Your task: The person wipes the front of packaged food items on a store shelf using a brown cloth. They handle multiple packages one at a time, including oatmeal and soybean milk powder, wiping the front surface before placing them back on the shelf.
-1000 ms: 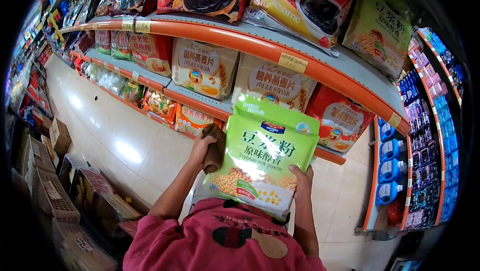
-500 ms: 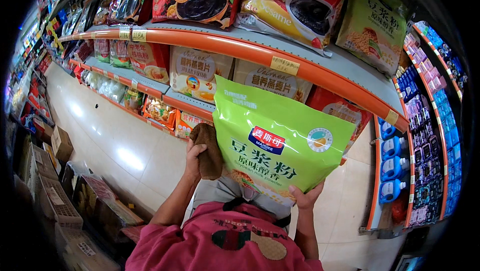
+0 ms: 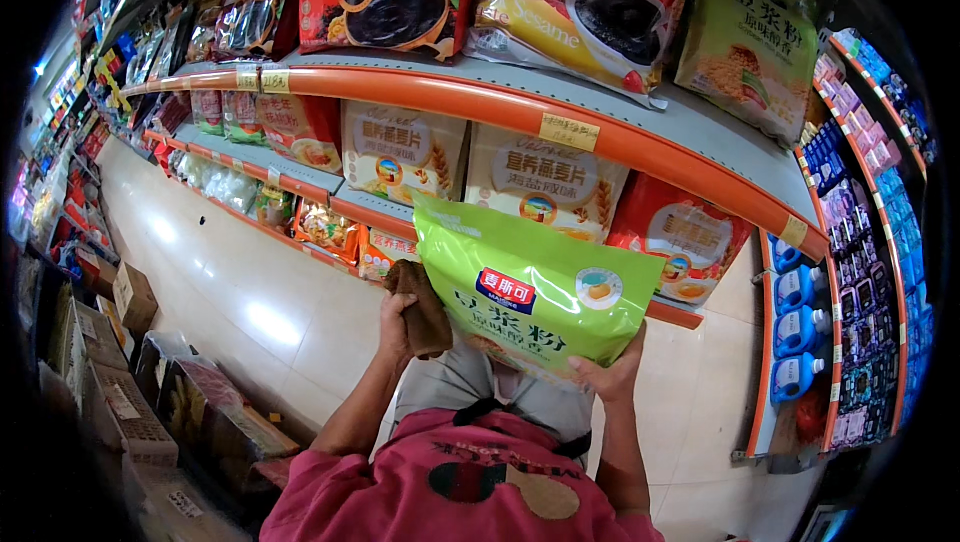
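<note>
Green glossy pouch [image 3: 535,292], flat and crinkled, held tilted before the orange-edged shelf [image 3: 520,112]. Right hand [image 3: 612,377] closed on its lower edge from beneath; left hand [image 3: 398,317] closed round a brown cloth [image 3: 420,304] touching the pouch's left side. Packed bags [image 3: 400,147] close behind. Open tile floor [image 3: 230,292] to the left; cardboard boxes [image 3: 130,292] line the far edge.

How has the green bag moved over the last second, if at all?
Yes. The green bag has risen and tilted; its top corner now overlaps the pale packs under the orange shelf edge, instead of sitting below them.
</note>
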`<state>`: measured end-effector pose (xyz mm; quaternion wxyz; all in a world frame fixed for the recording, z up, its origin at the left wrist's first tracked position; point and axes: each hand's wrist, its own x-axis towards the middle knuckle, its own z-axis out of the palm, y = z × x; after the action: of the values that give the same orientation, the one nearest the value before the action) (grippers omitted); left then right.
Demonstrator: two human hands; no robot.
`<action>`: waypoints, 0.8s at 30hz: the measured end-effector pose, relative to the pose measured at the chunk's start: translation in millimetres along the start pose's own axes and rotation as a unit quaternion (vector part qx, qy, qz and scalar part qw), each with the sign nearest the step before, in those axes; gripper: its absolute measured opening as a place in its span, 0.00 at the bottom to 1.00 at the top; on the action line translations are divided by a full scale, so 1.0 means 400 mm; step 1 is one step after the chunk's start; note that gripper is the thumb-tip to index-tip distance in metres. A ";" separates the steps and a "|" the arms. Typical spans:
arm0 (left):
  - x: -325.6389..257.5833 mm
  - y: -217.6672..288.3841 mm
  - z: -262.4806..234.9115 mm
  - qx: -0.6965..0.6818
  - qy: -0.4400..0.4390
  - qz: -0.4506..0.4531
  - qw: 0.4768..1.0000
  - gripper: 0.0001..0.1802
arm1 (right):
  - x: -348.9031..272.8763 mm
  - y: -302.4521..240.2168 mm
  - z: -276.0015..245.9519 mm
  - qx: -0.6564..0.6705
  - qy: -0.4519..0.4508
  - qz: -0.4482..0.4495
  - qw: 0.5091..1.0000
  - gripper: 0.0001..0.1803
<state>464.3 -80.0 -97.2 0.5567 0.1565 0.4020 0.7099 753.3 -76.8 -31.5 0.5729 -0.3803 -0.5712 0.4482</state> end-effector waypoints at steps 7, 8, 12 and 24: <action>-0.020 0.025 0.031 0.028 0.006 0.024 0.999 0.28 | 0.025 -0.043 0.024 -0.017 0.032 0.023 0.999 0.42; -0.023 0.034 0.038 0.054 0.009 0.036 0.998 0.28 | 0.022 -0.043 0.022 -0.021 0.036 0.037 0.998 0.41; -0.021 0.076 0.049 0.096 0.046 0.110 0.988 0.29 | 0.023 -0.034 0.017 -0.032 0.041 0.031 0.998 0.39; -0.073 0.177 0.270 0.541 -0.015 0.478 0.692 0.19 | 0.021 -0.009 0.023 -0.011 0.050 0.007 0.999 0.36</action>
<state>499.0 -68.0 29.9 -0.0325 0.6120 0.5794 0.5374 743.9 -70.7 -25.0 0.5935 -0.4123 -0.5442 0.4262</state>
